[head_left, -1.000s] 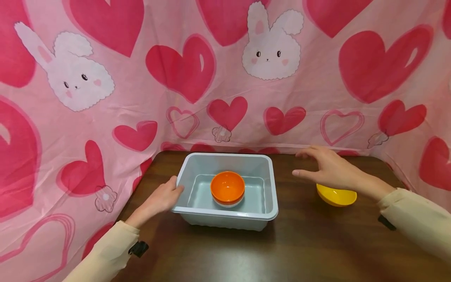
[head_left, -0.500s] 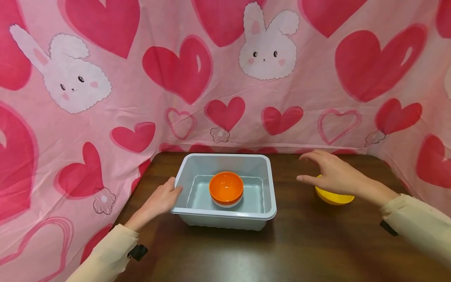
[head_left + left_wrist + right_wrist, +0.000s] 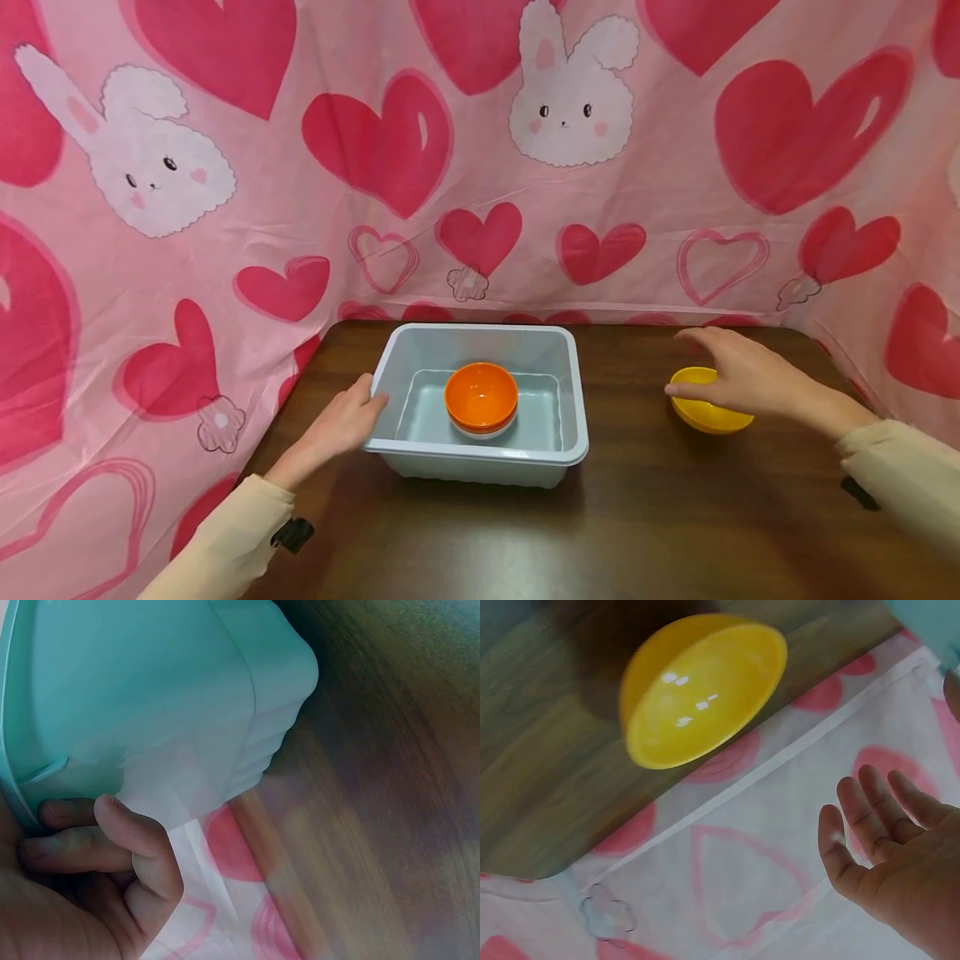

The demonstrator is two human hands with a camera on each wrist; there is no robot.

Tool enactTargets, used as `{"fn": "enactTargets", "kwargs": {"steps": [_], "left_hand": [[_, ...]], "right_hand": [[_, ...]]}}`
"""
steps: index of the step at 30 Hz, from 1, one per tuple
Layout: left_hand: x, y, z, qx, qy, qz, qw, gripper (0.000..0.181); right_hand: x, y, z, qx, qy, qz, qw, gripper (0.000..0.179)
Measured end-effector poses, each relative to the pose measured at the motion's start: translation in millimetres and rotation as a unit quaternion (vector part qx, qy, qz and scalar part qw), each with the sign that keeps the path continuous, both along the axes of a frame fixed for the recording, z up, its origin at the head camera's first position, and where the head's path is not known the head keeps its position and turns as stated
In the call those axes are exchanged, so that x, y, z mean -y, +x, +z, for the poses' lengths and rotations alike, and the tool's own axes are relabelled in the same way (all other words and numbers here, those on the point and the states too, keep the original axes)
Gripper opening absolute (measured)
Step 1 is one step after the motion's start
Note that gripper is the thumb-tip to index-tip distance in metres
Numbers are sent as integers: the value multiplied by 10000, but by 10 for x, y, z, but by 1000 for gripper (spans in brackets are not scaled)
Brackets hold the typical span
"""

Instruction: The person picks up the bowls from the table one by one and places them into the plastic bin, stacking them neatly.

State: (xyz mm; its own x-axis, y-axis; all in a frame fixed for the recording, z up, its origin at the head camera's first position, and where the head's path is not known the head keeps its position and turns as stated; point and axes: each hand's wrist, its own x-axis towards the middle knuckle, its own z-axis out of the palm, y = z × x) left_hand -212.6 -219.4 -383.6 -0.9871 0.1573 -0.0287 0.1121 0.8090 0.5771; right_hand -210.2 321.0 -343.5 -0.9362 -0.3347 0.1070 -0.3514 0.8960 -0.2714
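Note:
A light grey plastic tub point(image 3: 480, 472) stands on the dark wooden table, left of the yellow bowl. My left hand point(image 3: 348, 418) grips its left rim, thumb over the top; in the left wrist view the fingers point(image 3: 82, 847) curl beneath the rim. Inside the tub sits a glossy orange bowl point(image 3: 482, 398), stacked on another, with a whitish base showing below. My right hand point(image 3: 742, 371) hovers over the yellow bowl point(image 3: 712, 419), overlapping its far right part in the head view. The right wrist view shows its fingers point(image 3: 870, 817) loosely spread and apart from the yellow bowl.
A pink cloth point(image 3: 645, 183) with hearts and rabbits hangs behind the table point(image 3: 645, 517) and along its sides. The tub's raised walls stand around the stacked bowls.
My right hand has moved right, and more of the yellow bowl's left side now shows. The left hand keeps its grip on the tub, which stays in place.

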Motion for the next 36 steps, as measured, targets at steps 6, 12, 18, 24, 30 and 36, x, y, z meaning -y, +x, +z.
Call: {"fn": "enactTargets", "kwargs": {"steps": [6,12,18,24,30,36], "left_hand": [[-14,2,13,-2,-22,-29,10000,37],[5,-2,-4,21,-53,-17,10000,37],[10,-2,-7,45,-25,15,10000,36],[-3,-5,11,-23,-43,-10,10000,35],[-26,-2,12,2,-44,-24,10000,37],[-27,-2,-1,12,-30,24,10000,37]], "right_hand": [[-297,-71,-112,310,162,-266,9990,101],[-484,-109,-242,548,383,-416,9969,121],[-596,-141,-373,851,504,-402,9943,133],[-645,-163,-534,1117,481,-367,9919,135],[-616,-169,-665,1145,481,-276,9919,131],[-610,-170,-700,1097,581,-212,9920,127]]}}
